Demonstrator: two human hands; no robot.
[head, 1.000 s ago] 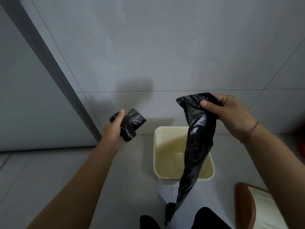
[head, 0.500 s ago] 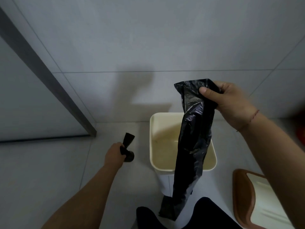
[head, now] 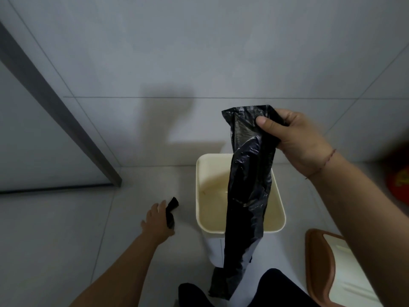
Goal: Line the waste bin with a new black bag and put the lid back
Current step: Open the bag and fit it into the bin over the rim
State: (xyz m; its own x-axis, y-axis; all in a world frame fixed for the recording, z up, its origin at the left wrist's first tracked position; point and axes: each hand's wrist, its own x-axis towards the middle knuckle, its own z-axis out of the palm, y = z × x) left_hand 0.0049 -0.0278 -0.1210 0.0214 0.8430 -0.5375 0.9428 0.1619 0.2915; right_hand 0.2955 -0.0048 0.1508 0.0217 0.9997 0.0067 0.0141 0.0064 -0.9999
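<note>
A cream waste bin [head: 200, 196] stands open on the floor by the wall, with no liner inside. My right hand [head: 296, 140] grips the top of a new black bag [head: 247, 196] that hangs folded in a long strip in front of the bin. Down near the floor, left of the bin, my left hand [head: 156, 220] rests on a small roll of black bags [head: 171, 212]; its fingers look partly spread. The bin's lid [head: 318, 262], brown-rimmed with a pale centre, lies on the floor at the lower right.
Grey tiled wall rises behind the bin. A grey door frame [head: 55, 107] runs diagonally on the left. A red object [head: 398, 182] sits at the right edge. My dark-clothed knees [head: 276, 289] are at the bottom.
My left hand has dropped from chest height to the floor with the roll of bags. The right hand keeps holding the hanging bag over the bin.
</note>
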